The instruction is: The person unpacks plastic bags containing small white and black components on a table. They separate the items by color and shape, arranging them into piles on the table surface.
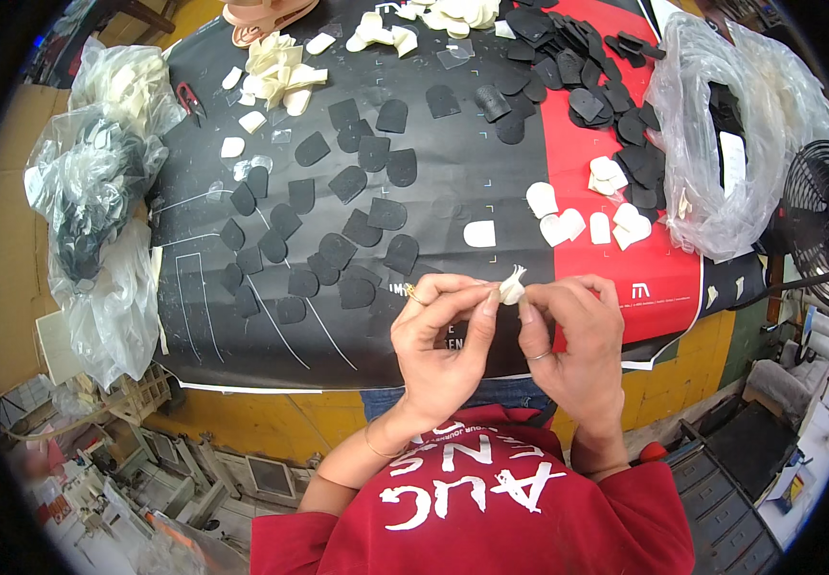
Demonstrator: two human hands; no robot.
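Note:
Both my hands meet in front of my chest, over the near edge of the table. My left hand [441,350] is closed, thumb and index finger pinching a small white piece [512,289] with thin, curled tips. From the other side my right hand [579,343] pinches the same piece between thumb and fingers. The fingertips partly cover it, and its exact kind is unclear. Just beyond lies a flat white tab [478,234] with one rounded end. Several similar black tabs [337,251] are spread to the left, and white tabs [563,227] lie on the red strip.
A heap of black tabs [615,105] fills the far right; cream pieces [280,75] are piled far left. Red-handled snips [189,103] lie near the left edge. Clear plastic bags stand left [98,182] and right [687,144]. A fan [817,211] is beyond the right edge.

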